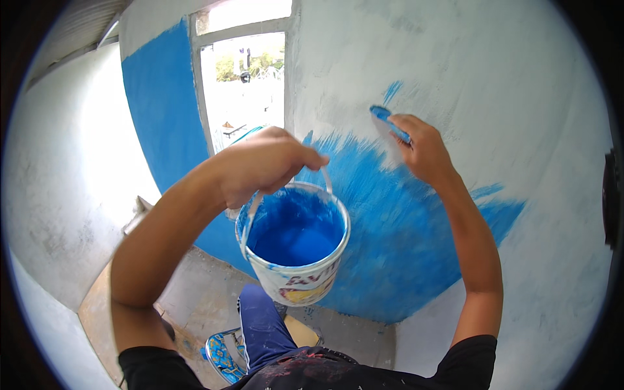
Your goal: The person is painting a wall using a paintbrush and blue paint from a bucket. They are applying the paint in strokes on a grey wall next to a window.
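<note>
My left hand [270, 162] is closed round the handle of a white plastic bucket [305, 292], which hangs in front of my body. Blue paint [296, 237] lies inside it and smears its inner wall and rim. Up and to the right, my right hand [422, 146] grips a paintbrush [390, 123] with blue paint on it. The brush is close to the pale wall [481, 84], just below a short blue stroke; whether it touches cannot be made out. A broad patch of blue paint [390, 240] with ragged upper edges covers the lower wall.
A window opening [244, 84] with a grey frame lies ahead to the left, and a blue-painted wall strip [159, 91] stands beside it. Below me are the concrete floor [201, 279] and a blue patterned item [224, 357] by my leg. A dark object [611, 198] is at the far right.
</note>
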### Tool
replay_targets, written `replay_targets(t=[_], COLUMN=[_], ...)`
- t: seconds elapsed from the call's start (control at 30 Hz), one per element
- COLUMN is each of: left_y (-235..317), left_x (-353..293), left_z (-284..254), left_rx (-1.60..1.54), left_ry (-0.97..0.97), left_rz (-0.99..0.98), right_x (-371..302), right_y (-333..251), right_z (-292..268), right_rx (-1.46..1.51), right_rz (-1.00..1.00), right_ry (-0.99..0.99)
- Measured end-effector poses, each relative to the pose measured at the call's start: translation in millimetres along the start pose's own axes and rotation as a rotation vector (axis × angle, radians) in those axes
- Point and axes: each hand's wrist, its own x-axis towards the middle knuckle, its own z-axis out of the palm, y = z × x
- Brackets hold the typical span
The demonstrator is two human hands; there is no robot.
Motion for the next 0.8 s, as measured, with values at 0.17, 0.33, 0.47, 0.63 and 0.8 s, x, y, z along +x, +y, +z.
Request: replay_targets(t=[0.17,0.33,0.47,0.63,0.8], left_y=[-8.1,-51.8,-88.6,-142.9,-208.4], left_x=[-3.1,8.6,14.3,10.7,1.6], left_z=[13.2,26.5,30.5,33.1,31.5], left_rx=[0.478,0.722,0.843,0.859,0.830], left_ry=[-0.064,-0.120,-0.120,-0.161,-0.129], left_rz=[-0.071,0.179,-0.003,-0.054,-0.100], right_x=[14.6,-19.7,-18.9,21.6,2.9], right_y=[25.3,7.1,-14.6,8.8,9.0], right_z=[-16.0,39.7,48.8,26.5,70.6], right_rx=[-0.263,-0.191,0.053,-0.055,-0.246], right_rz=[-0.163,-0.150,-0.059,-0.148,-0.211], right_ry=[0.303,0.012,-0.197,0.212,0.050])
